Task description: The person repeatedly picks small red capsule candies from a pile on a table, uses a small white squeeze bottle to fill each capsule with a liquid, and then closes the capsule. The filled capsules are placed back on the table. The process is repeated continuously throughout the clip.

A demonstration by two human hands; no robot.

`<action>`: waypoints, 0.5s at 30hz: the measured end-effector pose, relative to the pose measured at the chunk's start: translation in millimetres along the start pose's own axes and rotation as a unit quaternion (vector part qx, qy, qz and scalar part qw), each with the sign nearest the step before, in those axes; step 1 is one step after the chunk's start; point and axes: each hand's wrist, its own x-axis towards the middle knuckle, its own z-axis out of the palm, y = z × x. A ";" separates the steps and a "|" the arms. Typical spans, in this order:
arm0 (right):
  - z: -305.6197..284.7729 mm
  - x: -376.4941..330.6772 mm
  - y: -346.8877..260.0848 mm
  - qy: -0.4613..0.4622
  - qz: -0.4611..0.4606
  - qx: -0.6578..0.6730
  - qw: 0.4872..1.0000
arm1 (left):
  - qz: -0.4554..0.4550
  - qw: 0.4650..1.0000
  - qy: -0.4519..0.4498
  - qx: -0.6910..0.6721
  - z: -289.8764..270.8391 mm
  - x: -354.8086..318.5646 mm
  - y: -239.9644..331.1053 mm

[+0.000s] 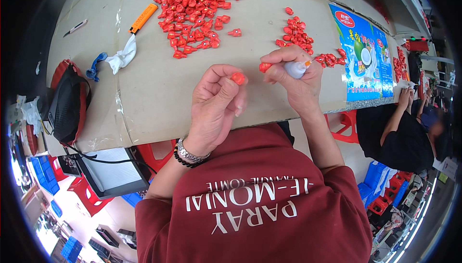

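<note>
Standing beside this person at the cardboard-covered table (159,99), I see the left hand (216,102) near the middle of the frame with its fingers curled shut on one small red plastic piece (237,78), pinched between thumb and forefinger. Just to its right, the right hand (293,78) has its fingers closed around a small white bottle (294,69) with an orange tip, and also nips a second red piece (264,67) at its fingertips.

As for progress, I would judge the work well short of finished: a big heap of red pieces (195,8) lies at the upper middle of the frame, while a much smaller cluster of red pieces (296,33) sits at the upper right, close to the right hand. Which pile is treated and which is waiting I cannot tell for certain.

At the right of the frame a flat printed sheet (365,56) lies on the table, rectangular, blue, with a red oval mark and a picture of a green and white fruit. At the upper left lie an orange lighter (143,18) and a white rag (124,56)
</note>
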 end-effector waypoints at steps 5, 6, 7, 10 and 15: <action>3.0 -0.3 -6.0 0.012 0.048 0.087 0.995 | 0.020 0.999 0.007 0.042 -0.5 -0.1 -1.2; 2.9 -0.4 -6.2 0.005 0.052 0.091 0.994 | 0.026 0.998 0.005 0.051 -0.5 0.1 -1.5; 2.7 -1.0 -5.5 -0.001 0.057 0.086 0.995 | 0.028 0.998 0.011 0.057 0.3 -0.1 -1.5; 3.8 -3.4 -3.8 -0.008 0.063 0.075 0.995 | 0.033 0.997 0.022 0.069 2.3 -0.5 -1.1; 12.0 -5.9 -8.4 -0.002 -0.037 -0.040 0.999 | 0.034 0.996 0.036 0.072 2.9 -0.9 -0.8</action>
